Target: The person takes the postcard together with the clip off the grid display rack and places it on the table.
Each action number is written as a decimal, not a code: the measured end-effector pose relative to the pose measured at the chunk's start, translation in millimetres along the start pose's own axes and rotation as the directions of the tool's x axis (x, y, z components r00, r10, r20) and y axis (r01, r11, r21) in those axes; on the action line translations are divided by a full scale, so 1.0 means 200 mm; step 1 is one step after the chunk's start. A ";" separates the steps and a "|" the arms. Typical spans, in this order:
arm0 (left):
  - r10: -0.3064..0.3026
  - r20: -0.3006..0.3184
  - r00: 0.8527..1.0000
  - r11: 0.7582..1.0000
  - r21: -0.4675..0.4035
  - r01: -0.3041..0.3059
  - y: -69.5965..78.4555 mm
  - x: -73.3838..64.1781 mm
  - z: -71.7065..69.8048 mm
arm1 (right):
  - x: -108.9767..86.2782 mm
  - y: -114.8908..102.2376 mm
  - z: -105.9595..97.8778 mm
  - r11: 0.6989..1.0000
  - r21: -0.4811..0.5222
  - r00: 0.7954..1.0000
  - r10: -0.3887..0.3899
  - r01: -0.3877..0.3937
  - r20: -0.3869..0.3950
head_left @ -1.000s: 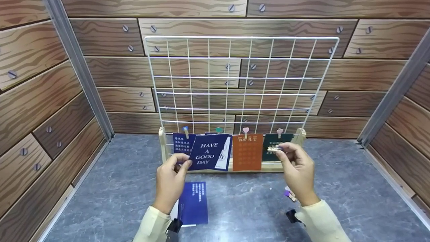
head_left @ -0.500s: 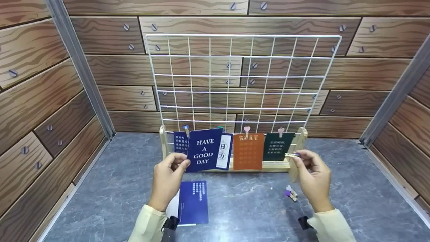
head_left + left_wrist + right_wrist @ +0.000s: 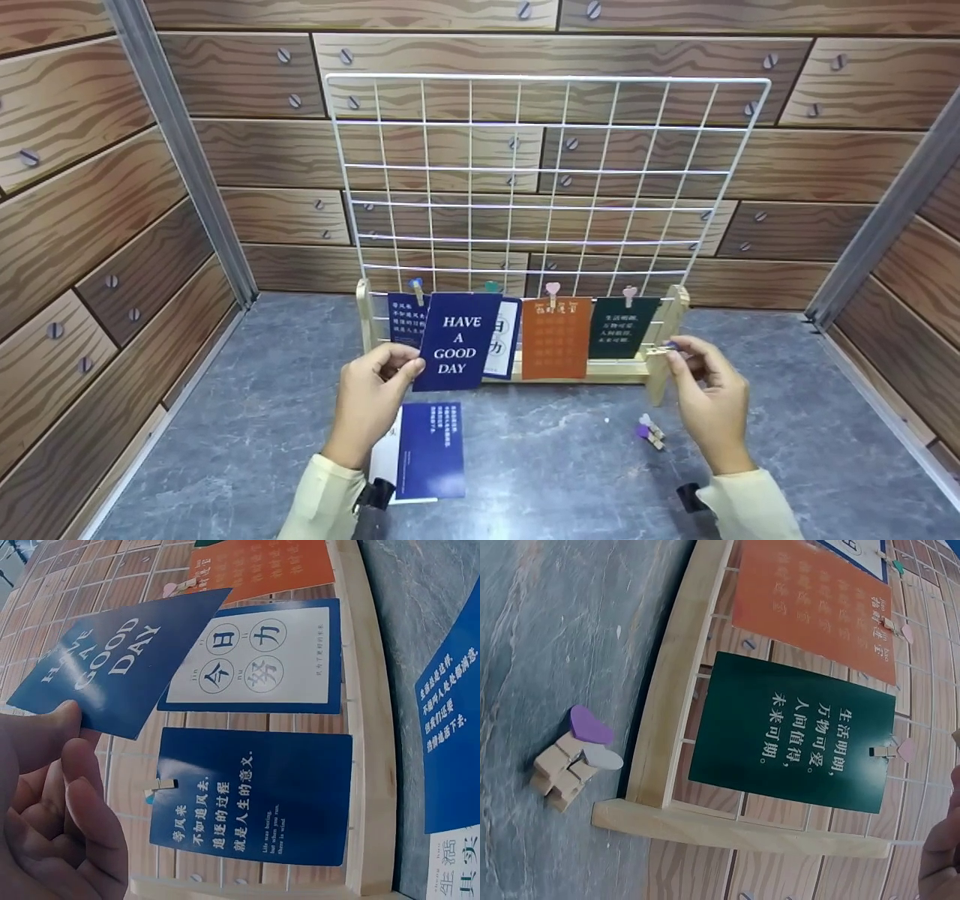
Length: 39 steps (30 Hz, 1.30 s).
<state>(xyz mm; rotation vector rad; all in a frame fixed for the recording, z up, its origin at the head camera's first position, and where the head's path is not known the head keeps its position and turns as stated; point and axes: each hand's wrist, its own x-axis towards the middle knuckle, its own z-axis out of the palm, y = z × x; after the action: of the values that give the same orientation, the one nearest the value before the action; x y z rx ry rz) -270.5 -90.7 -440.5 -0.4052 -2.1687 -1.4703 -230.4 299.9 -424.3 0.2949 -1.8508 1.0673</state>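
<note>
My left hand [image 3: 379,397] pinches the left edge of a dark blue card [image 3: 457,341] reading "HAVE A GOOD DAY", held upright before the rack. Between thumb and fingertips, my right hand [image 3: 709,397] holds a small wooden clothespin [image 3: 661,349] near the rack's right foot. On the white wire grid rack [image 3: 517,169], clothespins with coloured tops hold a blue card [image 3: 251,799], a white card with a blue border [image 3: 255,656], an orange card [image 3: 555,341] and a dark green card [image 3: 791,731]. From the head, the held card covers parts of the two left ones.
Two more wooden clothespins [image 3: 562,769], one with a purple heart and one with a pale top, lie on the grey tabletop [image 3: 540,465]. A blue card [image 3: 431,450] overlaps a white one there, near my left wrist. Wood-patterned walls [image 3: 112,300] enclose the space.
My right hand has moved rightward with the clothespin, away from the front of the green card. The held blue card has shifted slightly and stands straighter in my left hand.
</note>
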 end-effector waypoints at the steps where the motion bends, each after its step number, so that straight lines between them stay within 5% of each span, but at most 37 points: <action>1: -0.004 0.007 1.000 1.000 0.002 0.004 0.00 0.00 0.00 | 0.00 0.00 0.00 1.000 -0.006 1.000 -0.010 0.010 0.001; 15: -0.090 0.105 0.990 0.996 0.024 0.088 0.01 0.01 -0.02 | -0.02 0.15 0.02 0.998 -0.064 1.000 -0.025 0.026 0.019; 21: -0.105 0.115 0.988 0.994 0.026 0.103 0.01 0.00 -0.02 | -0.06 0.25 0.01 0.991 -0.122 0.994 0.071 -0.060 0.083; 27: -0.137 0.175 0.975 0.990 0.008 0.138 0.00 -0.01 0.00 | -0.08 0.29 0.02 0.975 -0.215 0.972 0.106 -0.059 0.212; 39: -0.101 0.323 0.941 0.991 0.111 0.068 -0.07 -0.06 0.10 | -0.12 0.33 0.00 0.927 -0.375 0.916 0.174 -0.028 0.361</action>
<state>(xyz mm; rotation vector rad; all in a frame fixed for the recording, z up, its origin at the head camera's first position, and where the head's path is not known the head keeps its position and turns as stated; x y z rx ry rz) -271.0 -77.5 -464.2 -0.5626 -2.5380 -1.4141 -257.4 334.4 -480.2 0.1996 -2.4027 0.7443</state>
